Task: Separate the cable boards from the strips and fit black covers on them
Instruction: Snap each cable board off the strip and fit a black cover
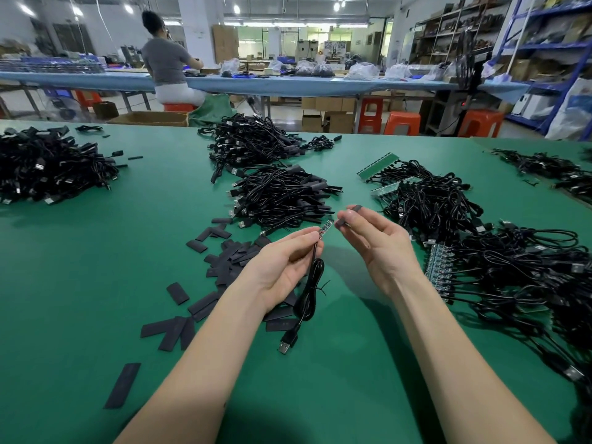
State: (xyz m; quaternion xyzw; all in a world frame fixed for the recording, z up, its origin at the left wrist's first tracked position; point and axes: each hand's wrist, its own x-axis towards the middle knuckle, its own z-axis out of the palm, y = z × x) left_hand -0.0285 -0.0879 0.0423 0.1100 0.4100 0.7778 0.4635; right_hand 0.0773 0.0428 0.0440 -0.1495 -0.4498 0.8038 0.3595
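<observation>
In the head view, the left hand (282,261) pinches a small cable board (325,228) near the middle of the frame, and its bundled black cable (309,293) hangs down below the hand. The right hand (374,241) pinches a black cover (347,216) just beside the board's tip, not yet on it. This looks like the cover-fitting step. Next, the open end of the cover probably has to line up with the board tip and slide over it.

Loose covers (224,261) lie on the green table (96,267) at lower left. A pile of finished cables (278,193) sits above the hands. Strips of boards (440,270) wait at right. Far back, a person (166,62) sits at a long blue bench (288,83), with shelves (544,43) at upper right
</observation>
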